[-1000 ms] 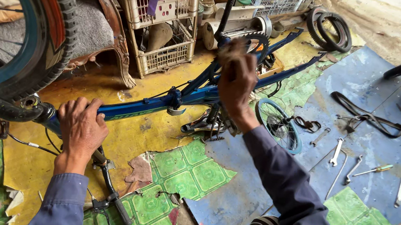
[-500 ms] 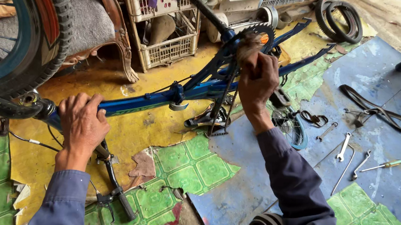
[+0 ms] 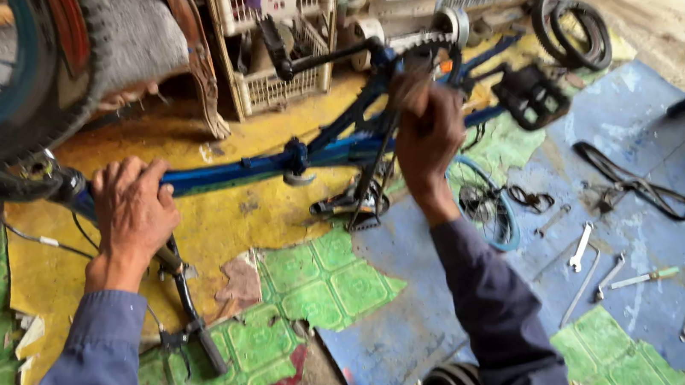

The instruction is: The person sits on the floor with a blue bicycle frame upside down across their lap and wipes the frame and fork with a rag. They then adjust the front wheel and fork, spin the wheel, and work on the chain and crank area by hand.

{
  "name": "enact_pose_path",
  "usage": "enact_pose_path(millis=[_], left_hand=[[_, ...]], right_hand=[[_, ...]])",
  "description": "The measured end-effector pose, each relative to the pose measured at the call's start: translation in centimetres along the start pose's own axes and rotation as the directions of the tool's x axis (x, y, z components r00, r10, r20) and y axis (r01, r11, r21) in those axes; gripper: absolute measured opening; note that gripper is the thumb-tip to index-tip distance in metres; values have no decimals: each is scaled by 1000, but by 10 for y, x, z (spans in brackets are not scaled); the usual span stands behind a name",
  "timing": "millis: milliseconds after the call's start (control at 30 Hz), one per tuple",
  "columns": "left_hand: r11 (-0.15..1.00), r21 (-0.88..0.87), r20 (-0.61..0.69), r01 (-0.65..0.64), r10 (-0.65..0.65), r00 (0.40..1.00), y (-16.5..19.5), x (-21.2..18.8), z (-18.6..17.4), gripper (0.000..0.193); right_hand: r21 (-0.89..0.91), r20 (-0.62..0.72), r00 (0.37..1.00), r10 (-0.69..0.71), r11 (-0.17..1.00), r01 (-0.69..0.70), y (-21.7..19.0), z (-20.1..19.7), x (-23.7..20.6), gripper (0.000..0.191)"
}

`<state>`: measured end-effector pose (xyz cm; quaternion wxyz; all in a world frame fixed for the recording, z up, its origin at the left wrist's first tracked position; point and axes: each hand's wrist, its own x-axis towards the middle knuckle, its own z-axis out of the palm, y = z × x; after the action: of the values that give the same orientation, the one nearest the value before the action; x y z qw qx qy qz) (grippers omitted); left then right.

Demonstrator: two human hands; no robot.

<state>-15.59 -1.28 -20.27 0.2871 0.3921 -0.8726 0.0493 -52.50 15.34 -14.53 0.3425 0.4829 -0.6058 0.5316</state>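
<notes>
Nearest to you, your left hand [image 3: 130, 216] lies palm-down on the front end of the blue bicycle frame [image 3: 259, 170], fingers curled over the tube and pressing it down beside the black handlebar [image 3: 191, 317], which runs back across the patterned green and yellow floor covering [image 3: 324, 281]. Whether the fingers close fully round the tube cannot be told from above. To the left of that hand, the black front tyre [image 3: 57, 57] on its blue rim rises out of the frame of view.

Further out, your right hand [image 3: 426, 133] is clamped in a fist at the crank area, where the frame is raised off the floor. The exact part inside the fist is hidden by the fingers. One black pedal [image 3: 532, 95] stands up just to the right of that hand; the other black pedal [image 3: 349, 209] sits low, below the frame tube. A small blue-rimmed wheel [image 3: 487, 205] lies flat on the floor beside your right forearm.

To the right, several spanners [image 3: 581, 246] and a screwdriver [image 3: 642, 277] lie loose on the blue sheet [image 3: 657, 151], well apart from both hands. Beyond the frame stand plastic crates [image 3: 282, 5]. Rubber tyres [image 3: 572, 25] are heaped at the far edge.
</notes>
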Motion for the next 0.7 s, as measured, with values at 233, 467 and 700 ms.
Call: enact_pose_path(millis=[233,467,700], left_hand=[[1000,5,2,-14,13,1000,0,0,1,32],[1000,-5,17,-5,5,1000,-3,0,1,32],[1000,16,20,0,0,1000,-1,0,0,30]], right_hand=[[89,248,964,92,989,-117,-22,15,-11,10],[462,-15,891,454,793,-397,29,-23,-16,6],[-69,135,991,19,998,-10,38,-7,10,18]])
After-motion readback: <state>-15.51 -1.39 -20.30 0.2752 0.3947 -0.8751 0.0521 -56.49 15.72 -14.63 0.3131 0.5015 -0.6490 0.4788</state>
